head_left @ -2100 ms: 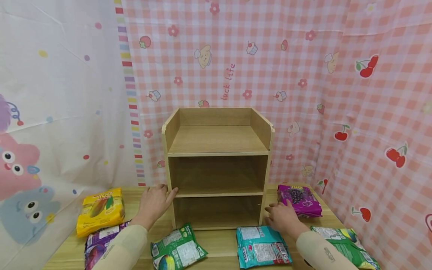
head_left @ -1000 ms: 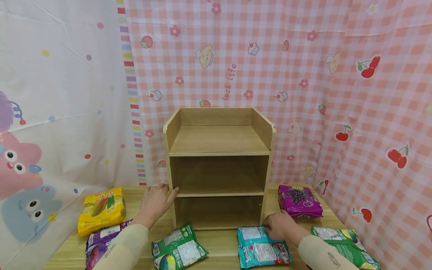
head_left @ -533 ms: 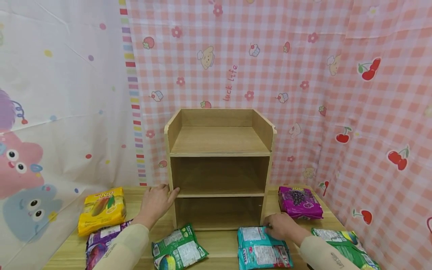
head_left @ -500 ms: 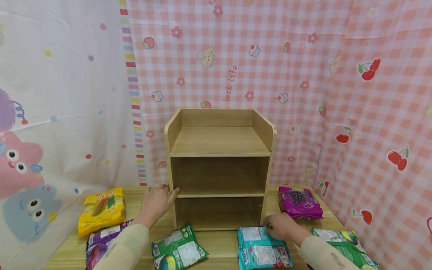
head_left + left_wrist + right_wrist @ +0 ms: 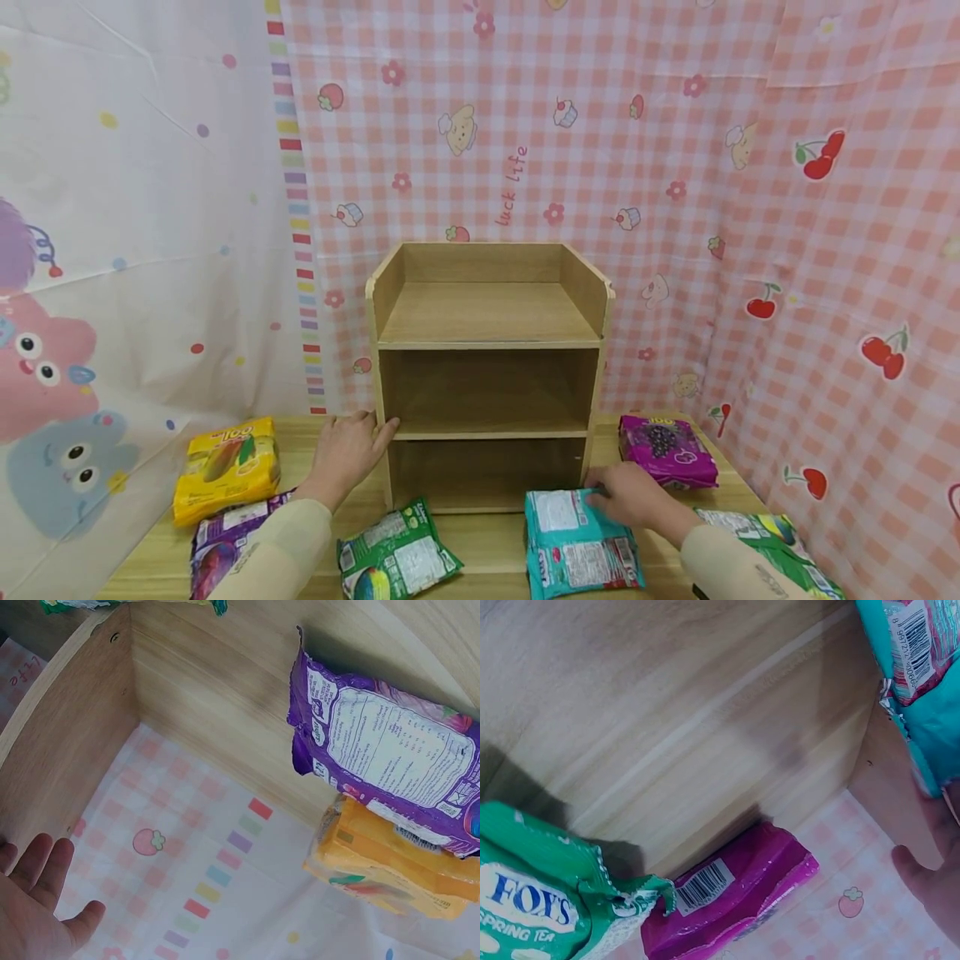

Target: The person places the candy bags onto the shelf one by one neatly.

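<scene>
A teal candy bag (image 5: 562, 554) stands at the front right corner of a small wooden shelf (image 5: 487, 312). My right hand (image 5: 633, 498) grips the bag's upper right corner, and its top edge tips up slightly. In the right wrist view, the teal bag (image 5: 941, 731) hangs over the fingers, which it partly hides. My left hand (image 5: 347, 454) rests on the shelf's left side panel, thumb near its front edge. From the left wrist, its fingers (image 5: 52, 874) look loosely spread, with nothing held.
On the left, a yellow mango bag (image 5: 228, 467) lies behind a purple bag (image 5: 225, 542). A green bag (image 5: 397, 554) lies before the shelf. To the right are a magenta grape bag (image 5: 667, 450) and another green bag (image 5: 780, 546). Patterned curtains (image 5: 487, 125) enclose the table.
My right hand came in from beside the grape bag, closed on the teal bag's corner, and has now raised that bag's top edge slightly. The left hand has stayed at the shelf.
</scene>
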Available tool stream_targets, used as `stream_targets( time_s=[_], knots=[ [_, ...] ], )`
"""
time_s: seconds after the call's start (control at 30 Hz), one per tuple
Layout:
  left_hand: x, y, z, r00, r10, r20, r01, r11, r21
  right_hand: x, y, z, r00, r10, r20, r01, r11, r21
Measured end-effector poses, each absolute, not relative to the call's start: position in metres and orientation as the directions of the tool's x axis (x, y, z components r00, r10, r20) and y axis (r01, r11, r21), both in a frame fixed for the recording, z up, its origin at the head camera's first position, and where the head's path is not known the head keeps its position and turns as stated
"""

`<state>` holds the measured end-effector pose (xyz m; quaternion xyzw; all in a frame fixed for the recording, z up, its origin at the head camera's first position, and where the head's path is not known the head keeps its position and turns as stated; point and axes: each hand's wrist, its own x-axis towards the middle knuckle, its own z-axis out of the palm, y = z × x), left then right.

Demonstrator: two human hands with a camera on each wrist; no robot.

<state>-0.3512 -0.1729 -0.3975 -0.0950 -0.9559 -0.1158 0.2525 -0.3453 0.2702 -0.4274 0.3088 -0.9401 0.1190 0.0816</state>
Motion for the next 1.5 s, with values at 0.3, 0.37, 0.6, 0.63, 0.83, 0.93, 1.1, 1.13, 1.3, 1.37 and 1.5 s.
stream_targets(
  time_s=[0.3,0.37,0.6,0.63,0.83,0.93,1.1,1.13,1.3,1.37,1.5],
  knots=[
    [-0.352,-0.173,-0.399,-0.854,0.117,0.507,0.235,0.956,0.175,-0.346,0.273,-0.420,-0.712,-0.567,0.414,-0.645,0.761,-0.068],
    [-0.352,-0.173,-0.399,-0.854,0.118,0.507,0.235,0.957,0.173,-0.345,0.273,-0.420,-0.699,-0.560,0.444,-0.647,0.760,-0.061],
    [-0.353,-0.173,-0.399,-0.853,0.119,0.509,0.230,0.960,0.162,-0.342,0.273,-0.424,-0.506,-0.593,0.627,-0.715,0.695,0.080],
    [-0.353,-0.173,-0.399,-0.852,0.119,0.510,0.230,0.960,0.161,-0.342,0.273,-0.424,-0.461,-0.600,0.654,-0.727,0.678,0.109],
    [-0.354,-0.173,-0.400,-0.851,0.123,0.510,0.234,0.959,0.160,-0.343,0.271,-0.430,-0.242,-0.640,0.729,-0.773,0.582,0.254],
    [-0.354,-0.173,-0.400,-0.856,0.125,0.502,0.234,0.959,0.160,-0.341,0.272,-0.434,-0.190,-0.670,0.718,-0.774,0.552,0.309],
    [-0.355,-0.172,-0.400,-0.859,0.124,0.497,0.234,0.958,0.164,-0.338,0.274,-0.435,-0.233,-0.705,0.670,-0.789,0.540,0.294],
    [-0.355,-0.172,-0.400,-0.858,0.124,0.498,0.234,0.958,0.164,-0.337,0.274,-0.435,-0.240,-0.710,0.662,-0.795,0.535,0.285],
    [-0.354,-0.173,-0.400,-0.850,0.124,0.511,0.237,0.958,0.162,-0.331,0.271,-0.432,-0.227,-0.752,0.619,-0.843,0.470,0.262],
    [-0.354,-0.173,-0.400,-0.847,0.123,0.517,0.237,0.958,0.160,-0.327,0.268,-0.434,-0.216,-0.783,0.583,-0.858,0.437,0.270],
    [-0.354,-0.172,-0.400,-0.843,0.122,0.524,0.239,0.957,0.162,-0.317,0.266,-0.443,-0.239,-0.866,0.440,-0.880,0.384,0.279]
  ],
)
